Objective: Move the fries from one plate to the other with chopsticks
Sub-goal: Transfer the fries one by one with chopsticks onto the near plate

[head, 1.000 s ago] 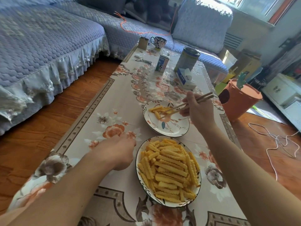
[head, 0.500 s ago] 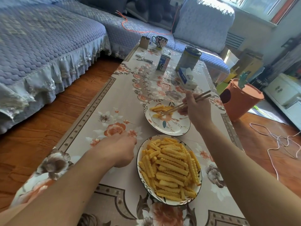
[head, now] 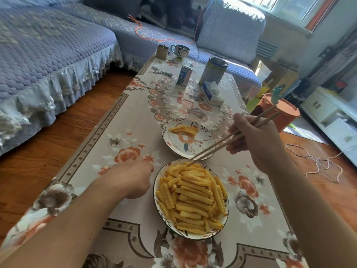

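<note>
On the worktop (head: 119, 120), the right hand (head: 255, 140) gripped the chopsticks (head: 229, 138), and their tips had come back from the far plate (head: 168, 140) to the far edge of the heap on the near plate (head: 195, 235). A second earlier those tips had been over the far plate among its few fries (head: 183, 129); now they touched the near fries (head: 193, 194) and carried nothing that could be seen. That suggested one drop was finished and the next pick was starting. Only a small cluster lay on the far plate, while the near one was piled high, so most of the task seemed to remain.

The left hand (head: 133, 180) had stayed just beside the near plate's left rim, its fingers curled under toward the cloth; whether they touched the rim could not be told, and they held nothing visible.

Farther up the worktop stood a carton (head: 184, 76), a tin (head: 213, 70), a tissue box (head: 211, 92), scissors (head: 163, 72) and a mug (head: 180, 51), all well apart from the plates. A sofa (head: 48, 60) ran along the left, and an orange bin (head: 280, 115) stood on the floor to the right, behind the chopsticks' upper ends. The two plates nearly touched, so nothing blocked the short path between them; the likelier trouble was a ridged fry slipping from the tips.
</note>
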Demonstrator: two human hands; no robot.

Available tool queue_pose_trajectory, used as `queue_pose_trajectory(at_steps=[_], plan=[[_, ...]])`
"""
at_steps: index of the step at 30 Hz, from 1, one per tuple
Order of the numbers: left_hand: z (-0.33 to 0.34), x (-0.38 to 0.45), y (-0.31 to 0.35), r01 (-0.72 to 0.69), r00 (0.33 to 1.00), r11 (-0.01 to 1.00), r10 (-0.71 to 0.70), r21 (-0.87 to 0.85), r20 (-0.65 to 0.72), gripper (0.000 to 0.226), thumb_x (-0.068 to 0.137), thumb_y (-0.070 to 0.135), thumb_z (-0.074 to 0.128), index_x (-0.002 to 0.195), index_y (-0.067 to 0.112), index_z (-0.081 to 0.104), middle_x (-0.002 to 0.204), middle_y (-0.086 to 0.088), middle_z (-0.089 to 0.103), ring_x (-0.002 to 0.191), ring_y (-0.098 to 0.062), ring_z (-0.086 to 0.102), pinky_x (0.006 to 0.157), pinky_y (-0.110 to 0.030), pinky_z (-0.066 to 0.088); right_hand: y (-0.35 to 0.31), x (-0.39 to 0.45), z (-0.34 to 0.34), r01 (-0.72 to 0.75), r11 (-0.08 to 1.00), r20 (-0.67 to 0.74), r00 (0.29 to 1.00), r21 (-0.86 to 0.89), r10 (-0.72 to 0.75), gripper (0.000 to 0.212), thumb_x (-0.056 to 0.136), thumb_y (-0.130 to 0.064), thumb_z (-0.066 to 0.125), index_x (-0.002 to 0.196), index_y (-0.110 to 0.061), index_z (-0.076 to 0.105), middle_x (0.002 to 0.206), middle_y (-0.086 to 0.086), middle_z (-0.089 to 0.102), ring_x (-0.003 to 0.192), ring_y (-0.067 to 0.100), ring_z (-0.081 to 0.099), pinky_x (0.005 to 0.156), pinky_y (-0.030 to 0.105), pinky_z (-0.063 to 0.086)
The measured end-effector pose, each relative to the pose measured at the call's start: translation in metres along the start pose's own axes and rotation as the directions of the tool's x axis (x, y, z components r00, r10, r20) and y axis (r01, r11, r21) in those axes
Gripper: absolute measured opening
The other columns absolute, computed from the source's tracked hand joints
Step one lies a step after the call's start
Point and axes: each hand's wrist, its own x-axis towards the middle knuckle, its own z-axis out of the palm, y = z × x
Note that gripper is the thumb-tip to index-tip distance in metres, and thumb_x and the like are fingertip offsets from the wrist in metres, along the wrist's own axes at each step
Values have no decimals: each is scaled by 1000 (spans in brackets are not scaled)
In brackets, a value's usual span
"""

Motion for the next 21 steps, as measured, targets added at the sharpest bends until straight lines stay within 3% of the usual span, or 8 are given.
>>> queue_pose_trajectory(at_steps=[4,10,17,21], plan=[[1,0,0,1,1000,1000,-1,2,-1,50,100,21,39,150,30,41,154,-4,37,137,-27,42,108,-43,42,2,21,0,46,997,-135,990,60,-37,34,104,-26,56,85,0,68,62,9,69,52,26,69,51,34,61],[1,3,-1,-11,1000,1000,11,13,-10,49,100,19,38,148,29,43,153,-4,38,136,-27,44,106,-44,44,29,71,33,0,1000,-109,994,10,1,35,106,-29,54,88,-2,69,79,24,70,62,30,72,63,41,65],[2,6,-5,-16,1000,1000,16,4,-24,48,100,18,38,146,27,45,150,-2,40,135,-26,44,102,-43,44,51,95,66,96,985,-143,983,-144,-117,31,105,-30,56,90,-8,71,71,17,72,58,25,73,63,43,64],[3,7,-5,-19,1000,1000,20,8,-22,47,99,17,39,144,27,46,148,-2,42,133,-27,45,102,-44,46,60,102,73,83,987,-150,983,-134,-103,31,105,-31,56,90,-9,72,72,15,72,61,30,74,68,51,64]])
